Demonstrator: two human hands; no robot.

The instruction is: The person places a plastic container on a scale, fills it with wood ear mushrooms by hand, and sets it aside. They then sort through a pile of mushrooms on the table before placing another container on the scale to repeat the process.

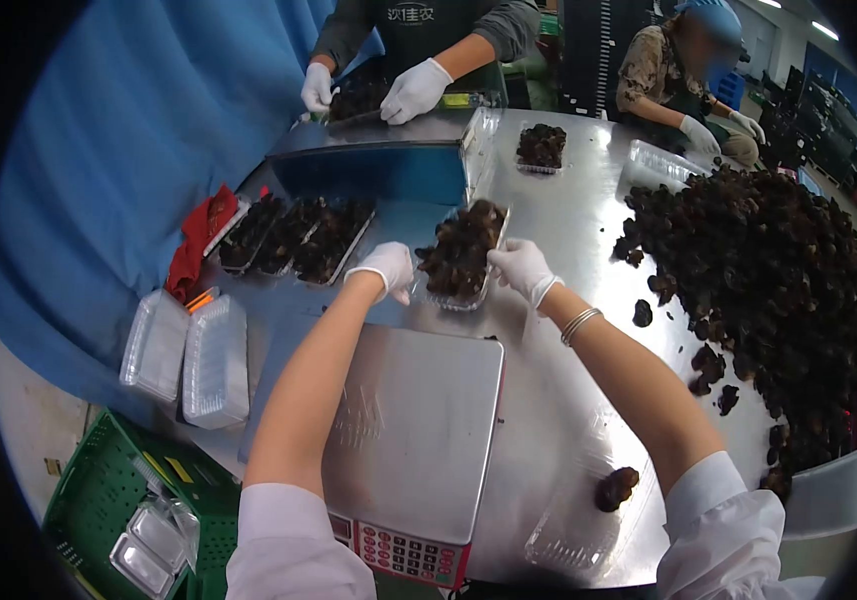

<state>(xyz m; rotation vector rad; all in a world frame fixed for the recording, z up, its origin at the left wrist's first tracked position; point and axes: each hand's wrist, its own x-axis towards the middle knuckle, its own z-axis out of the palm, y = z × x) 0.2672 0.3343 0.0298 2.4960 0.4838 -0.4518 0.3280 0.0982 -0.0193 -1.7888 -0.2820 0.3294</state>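
A clear plastic tray of dark brown, crinkled mushrooms (462, 250) is tilted above the steel table, beyond the scale. My right hand (524, 268), in a white glove, grips its right edge between thumb and fingers. Just left of the tray is my gloved left hand (387, 268), its fingers loosely bent, thumb apart, nothing visible in it. Below both hands lies the scale's bare metal pan (414, 420), with its red keypad (409, 553) facing me. Several filled trays (334, 240) stand in a row to the left.
A big mushroom heap (759, 290) covers the right side. Empty trays (217, 360) sit at left, above a green crate (129, 490). One clear tray (574, 520) lies near a loose mushroom (617, 489). Across a metal divider (369, 172), a gloved co-worker (417, 92) handles mushrooms; another person (684, 90) sits behind.
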